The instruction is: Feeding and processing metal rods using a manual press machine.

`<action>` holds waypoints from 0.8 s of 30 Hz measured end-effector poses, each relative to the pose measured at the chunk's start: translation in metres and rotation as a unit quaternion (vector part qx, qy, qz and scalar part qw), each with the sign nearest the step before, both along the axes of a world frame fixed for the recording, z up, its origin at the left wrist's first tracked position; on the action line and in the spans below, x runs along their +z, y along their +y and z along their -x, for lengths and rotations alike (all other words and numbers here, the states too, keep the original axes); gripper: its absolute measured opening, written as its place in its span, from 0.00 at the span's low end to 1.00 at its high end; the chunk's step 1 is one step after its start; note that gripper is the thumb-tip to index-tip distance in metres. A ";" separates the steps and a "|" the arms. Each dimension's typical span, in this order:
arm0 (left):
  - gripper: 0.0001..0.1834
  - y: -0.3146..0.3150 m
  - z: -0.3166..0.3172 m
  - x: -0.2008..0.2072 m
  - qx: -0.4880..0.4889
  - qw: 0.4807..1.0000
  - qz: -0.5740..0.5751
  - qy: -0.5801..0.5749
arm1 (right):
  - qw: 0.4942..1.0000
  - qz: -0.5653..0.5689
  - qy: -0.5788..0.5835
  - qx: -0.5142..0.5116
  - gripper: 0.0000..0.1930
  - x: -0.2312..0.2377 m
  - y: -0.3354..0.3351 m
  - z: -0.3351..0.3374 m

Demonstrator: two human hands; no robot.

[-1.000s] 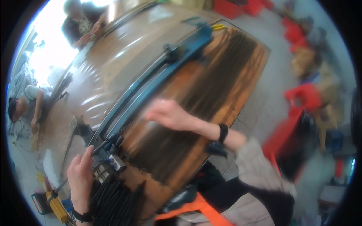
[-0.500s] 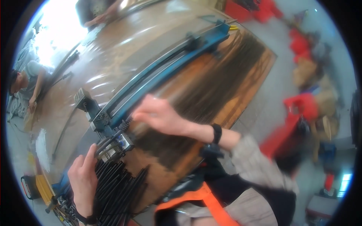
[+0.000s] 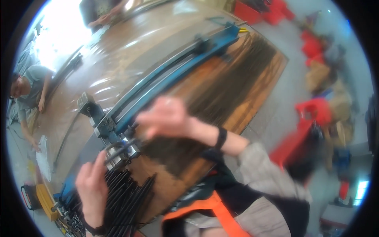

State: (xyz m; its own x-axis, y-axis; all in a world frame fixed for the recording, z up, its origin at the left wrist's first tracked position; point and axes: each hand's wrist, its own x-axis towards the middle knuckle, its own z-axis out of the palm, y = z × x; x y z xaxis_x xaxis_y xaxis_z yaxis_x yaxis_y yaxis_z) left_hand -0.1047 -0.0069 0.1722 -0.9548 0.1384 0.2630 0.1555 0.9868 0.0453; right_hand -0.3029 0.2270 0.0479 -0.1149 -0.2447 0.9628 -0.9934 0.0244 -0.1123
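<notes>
Left hand (image 3: 93,183) has one end of a black rod (image 3: 121,151) pinched, over the blue machine's (image 3: 177,80) metal block (image 3: 134,151). Right hand (image 3: 165,117) is half curled by the other end, too blurry to tell if it's gripping.

The right hand (image 3: 164,118), mid-frame, is smeared by motion, its fingertips too blurred to tell whether they touch the dark rod (image 3: 123,150). Toward the lower left, the left hand (image 3: 92,182) covers the rod's near end, leaving its grip unclear; the lower edge cuts off that forearm and the bundle of black rods (image 3: 128,197). At the top edge, a co-worker (image 3: 100,10) is cropped above the torso. Red objects (image 3: 316,110) at right are blurred.
</notes>
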 end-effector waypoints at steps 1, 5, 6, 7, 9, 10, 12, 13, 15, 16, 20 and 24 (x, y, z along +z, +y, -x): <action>0.24 -0.005 -0.002 0.000 0.010 1.000 -0.004 0.010 | 1.000 0.002 -0.001 0.005 0.13 0.001 -0.003 -0.002; 0.23 0.013 0.004 -0.004 0.017 1.000 -0.003 -0.019 | 0.996 -0.056 -0.073 0.015 0.12 0.003 -0.005 -0.012; 0.23 0.006 0.001 -0.005 0.021 1.000 -0.006 -0.019 | 0.997 -0.042 -0.063 -0.012 0.12 0.001 -0.002 -0.005; 0.21 -0.009 -0.003 -0.003 0.022 0.999 -0.002 0.025 | 0.997 -0.024 -0.055 -0.041 0.11 -0.002 0.002 0.003; 0.19 -0.047 -0.022 0.006 0.044 0.992 0.012 0.114 | 0.991 -0.058 -0.061 -0.099 0.10 -0.011 0.010 0.022; 0.19 -0.067 -0.033 0.014 0.058 0.992 0.017 0.113 | 0.982 -0.113 -0.074 -0.134 0.09 -0.018 0.018 0.033; 0.15 -0.097 -0.054 0.033 0.186 0.969 0.046 0.158 | 0.976 -0.135 -0.144 -0.093 0.08 -0.029 0.020 0.039; 0.15 -0.101 -0.059 0.035 0.199 0.966 0.049 0.160 | 0.962 -0.158 -0.213 -0.064 0.08 -0.033 0.015 0.042; 0.13 -0.096 -0.064 0.046 0.276 0.956 -0.024 0.099 | 0.945 -0.176 -0.276 0.005 0.08 -0.014 -0.023 0.031; 0.13 -0.090 -0.067 0.049 0.299 0.949 -0.017 0.095 | 0.919 -0.195 -0.338 0.052 0.07 0.000 -0.044 0.022; 0.12 -0.065 -0.076 0.065 0.234 0.962 -0.057 0.132 | 0.915 -0.216 -0.302 0.156 0.07 0.062 -0.104 0.007; 0.11 -0.055 -0.119 0.082 0.267 0.952 -0.083 0.125 | 0.942 -0.210 -0.183 0.185 0.06 0.078 -0.123 0.003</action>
State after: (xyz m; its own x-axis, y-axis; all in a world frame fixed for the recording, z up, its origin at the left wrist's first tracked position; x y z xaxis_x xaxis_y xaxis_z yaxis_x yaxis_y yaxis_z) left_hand 0.0141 -0.0622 0.2538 -0.7822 -0.4121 0.4674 -0.3399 0.9108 0.2342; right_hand -0.3064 0.1042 0.1256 -0.2534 -0.6843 0.6837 -0.8391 -0.1962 -0.5074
